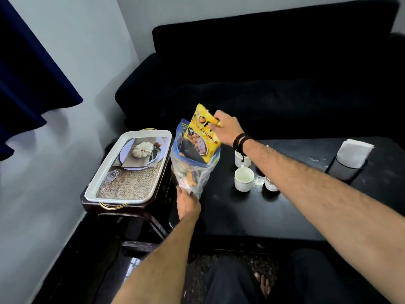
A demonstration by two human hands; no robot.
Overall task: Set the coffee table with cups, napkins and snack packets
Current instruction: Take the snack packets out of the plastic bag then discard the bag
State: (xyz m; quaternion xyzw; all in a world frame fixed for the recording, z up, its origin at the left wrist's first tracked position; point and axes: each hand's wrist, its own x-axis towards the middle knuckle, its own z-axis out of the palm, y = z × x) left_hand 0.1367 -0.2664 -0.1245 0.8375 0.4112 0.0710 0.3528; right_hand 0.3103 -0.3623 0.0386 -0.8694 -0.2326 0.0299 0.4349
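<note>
two hands work over the left end of the dark bench. the right hand pinches the top corner of a yellow snack packet with closed fingers, holding it upright and half inside the mouth of a clear plastic bag. the left hand grips the bag's bottom from the near side, fingers curled into the plastic. more packets show through the bag. right of the bag, three white cups stand close together on the bench, one partly hidden by the right forearm. a napkin holder with white napkins stands at the far right. left of the bench, a white tray with gold handles rests on a small dark stool.
</note>
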